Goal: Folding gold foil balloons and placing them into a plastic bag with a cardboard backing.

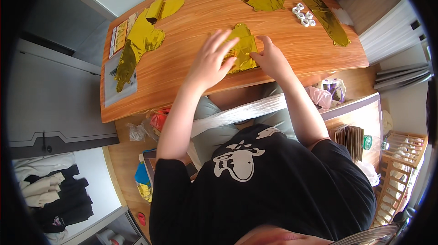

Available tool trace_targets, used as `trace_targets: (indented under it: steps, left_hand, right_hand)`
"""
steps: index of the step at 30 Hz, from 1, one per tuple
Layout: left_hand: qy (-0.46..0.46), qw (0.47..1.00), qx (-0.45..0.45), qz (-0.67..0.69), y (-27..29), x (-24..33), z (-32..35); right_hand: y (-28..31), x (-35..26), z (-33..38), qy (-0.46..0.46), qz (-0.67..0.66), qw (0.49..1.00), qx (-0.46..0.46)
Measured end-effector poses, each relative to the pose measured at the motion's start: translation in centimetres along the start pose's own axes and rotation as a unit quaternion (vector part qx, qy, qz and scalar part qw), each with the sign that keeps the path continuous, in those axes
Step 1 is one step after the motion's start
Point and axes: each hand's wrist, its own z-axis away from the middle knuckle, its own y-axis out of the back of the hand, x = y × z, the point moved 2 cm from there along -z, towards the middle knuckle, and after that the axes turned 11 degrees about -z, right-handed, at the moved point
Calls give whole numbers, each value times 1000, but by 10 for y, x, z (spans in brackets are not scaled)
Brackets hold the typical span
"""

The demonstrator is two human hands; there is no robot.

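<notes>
Person is flattening a gold foil balloon (pixel 242 51) at the wooden table (pixel 191 69) near edge: left hand (pixel 211 60) is pressing with fingers splayed, right hand (pixel 270 57) is pinning its edge, fingers extended. Likely next: smooth, fold squarely.

Bright daylight, sharp (fisheye-bent edges)

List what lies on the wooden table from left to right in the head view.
Flat gold foil balloon on a clear plastic sleeve → left hand → folded gold foil balloon → right hand → small white tape rolls → long gold foil strip.
</notes>
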Motion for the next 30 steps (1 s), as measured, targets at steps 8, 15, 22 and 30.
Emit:
trace_targets:
  steps: [8,15,22,30]
  left_hand:
    - [-75,982,-171,-22,-37,-13,-11]
    - [-75,981,-160,-73,-43,-14,-7]
    - [-76,980,-161,-88,-43,-14,-9]
    - [-69,982,-157,-80,-41,-11,-7]
  right_hand:
    - [2,1,-1,2,30,1000,-9]
    - [11,6,23,16,-105,994,-13]
    - [15,5,31,65,-105,992,-9]
    - [11,0,41,109,-51,992,30]
